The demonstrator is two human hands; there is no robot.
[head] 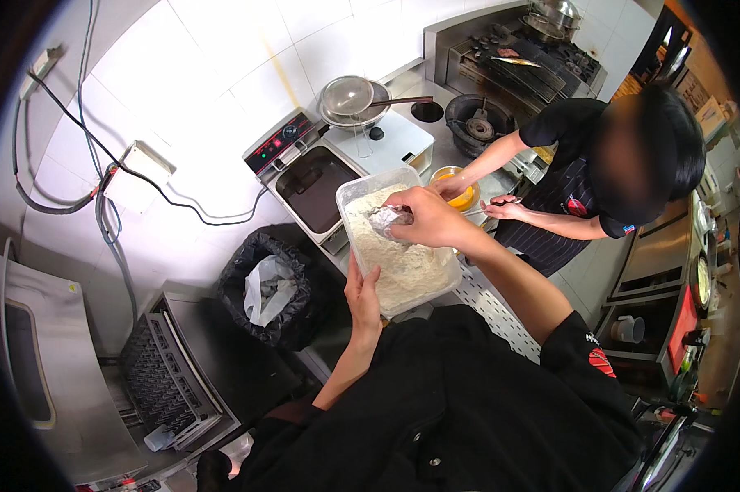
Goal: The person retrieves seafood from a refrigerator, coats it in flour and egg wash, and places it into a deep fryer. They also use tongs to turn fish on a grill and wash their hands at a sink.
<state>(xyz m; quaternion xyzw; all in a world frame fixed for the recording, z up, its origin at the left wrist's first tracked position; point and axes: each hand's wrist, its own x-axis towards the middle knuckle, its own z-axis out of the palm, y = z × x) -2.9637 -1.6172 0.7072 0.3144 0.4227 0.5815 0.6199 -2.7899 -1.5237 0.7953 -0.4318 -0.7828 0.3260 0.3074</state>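
My left hand [364, 301] grips the near left side of a clear plastic tub [453, 284], which is tilted in front of me. Pale flour [410, 270] covers the tub's bottom. Over its far half, my right hand [431, 218] pinches a small whitish, flour-dusted lump [389, 220] between thumb and fingers; what the lump is cannot be told. Just beyond the tub stands a metal bowl [450, 172] of orange-yellow liquid, like beaten egg. A co-worker's hand [451, 186] is at that bowl, and their other hand [504, 207] holds a thin metal utensil.
An electric deep fryer [318, 187] with dark oil stands left of the tub. Beyond it, a mesh strainer [348, 95] rests on a bowl. A black-lined bin [231, 283] is below left. A gas burner [481, 126] and a grill [530, 80] lie farther right.
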